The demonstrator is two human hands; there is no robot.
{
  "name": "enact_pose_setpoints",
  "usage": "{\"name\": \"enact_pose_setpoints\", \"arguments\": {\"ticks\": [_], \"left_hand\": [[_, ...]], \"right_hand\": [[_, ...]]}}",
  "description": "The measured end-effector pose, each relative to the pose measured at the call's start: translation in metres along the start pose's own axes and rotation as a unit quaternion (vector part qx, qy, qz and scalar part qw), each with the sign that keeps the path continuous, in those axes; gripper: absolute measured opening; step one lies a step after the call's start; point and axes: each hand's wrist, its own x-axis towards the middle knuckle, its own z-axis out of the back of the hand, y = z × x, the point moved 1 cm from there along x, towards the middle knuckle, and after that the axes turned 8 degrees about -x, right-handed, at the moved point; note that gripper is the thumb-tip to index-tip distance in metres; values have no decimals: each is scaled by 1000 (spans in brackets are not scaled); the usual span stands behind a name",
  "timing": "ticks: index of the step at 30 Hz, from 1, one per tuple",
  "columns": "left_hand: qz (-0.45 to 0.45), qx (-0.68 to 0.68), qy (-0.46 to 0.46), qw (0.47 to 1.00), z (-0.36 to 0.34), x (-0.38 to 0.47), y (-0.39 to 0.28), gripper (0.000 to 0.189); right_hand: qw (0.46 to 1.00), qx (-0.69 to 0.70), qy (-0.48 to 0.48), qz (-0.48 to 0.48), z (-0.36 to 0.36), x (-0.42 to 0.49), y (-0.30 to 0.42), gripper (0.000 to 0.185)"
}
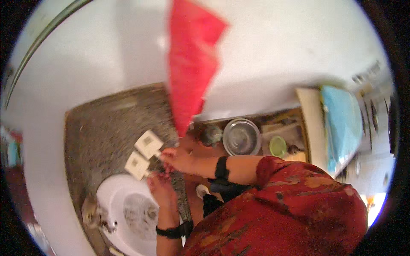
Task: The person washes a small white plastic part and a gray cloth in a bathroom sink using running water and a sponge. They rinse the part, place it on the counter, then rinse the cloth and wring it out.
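Observation:
Both hands are over the speckled stone counter (105, 137), beside the white wash basin (110, 195). My right hand (174, 158), the upper one in the picture, grips the narrow handle of a flat pale paddle-shaped card (149, 143). A second card of the same kind (136, 164) has its narrow handle in the fingers of my left hand (161, 190). Each card bears a dark printed square. The two cards lie nearly side by side, pointing away from me. Something reddish (167, 170) shows between my hands, too blurred to name. Black bands circle both wrists or forearms.
A red cloth or sheet (192, 60) hangs by the white wall (137, 48). The basin has a metal tap (109, 225). To the right stand a round metal tub (241, 137), a green bowl (277, 146) and a blue cloth (342, 118).

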Motion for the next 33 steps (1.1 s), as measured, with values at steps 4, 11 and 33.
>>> {"name": "enact_pose_setpoints", "arguments": {"ticks": [4, 11, 33], "left_hand": [[-32, 187, 78, 979, 6, -43, -38, 14], [48, 202, 164, 964, 4, -121, -93, 22], [185, 326, 416, 828, -129, -348, 98, 24]], "right_hand": [[998, 53, -21, 37, 6, -77, 7, 23], [976, 112, -154, 105, 12, -240, 26, 22], [889, 221, -371, 150, 159, -580, -111, 22]]}}
